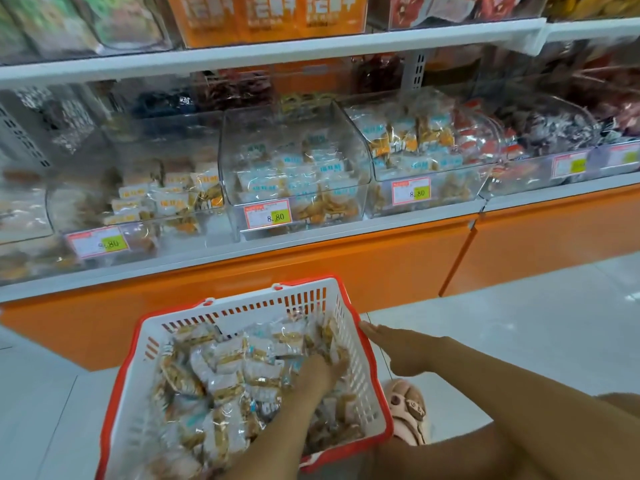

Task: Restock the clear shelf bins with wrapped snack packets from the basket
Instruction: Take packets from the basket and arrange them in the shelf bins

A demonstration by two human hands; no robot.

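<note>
1. The packets (235, 368) look light and soft. The clear film is probably slick and crinkly, and the snack inside may crumble if squeezed.
2. My judgement: scoop a loose handful from beneath, or pinch them by the sealed ends. Do not crush the middles.
3. They lie heaped in the basket (277, 306), which sits on the floor (519, 323) below the shelf and is well filled.
4. The left hand (322, 370) is down among the packets near the right wall. Its fingers are buried, so I cannot tell whether it grips any.
5. The right hand (384, 336) is outside the basket at its right rim, flat with straight fingers and holding nothing. Whether it touches the rim is unclear.
6. The mid bin (242, 147) holds blue-labelled packets, roughly half full.
7. The left bin (86, 174) holds fewer, with yellow labels.
8. The right bin (433, 169) is heaped high, so it seems to have the least room.
</note>
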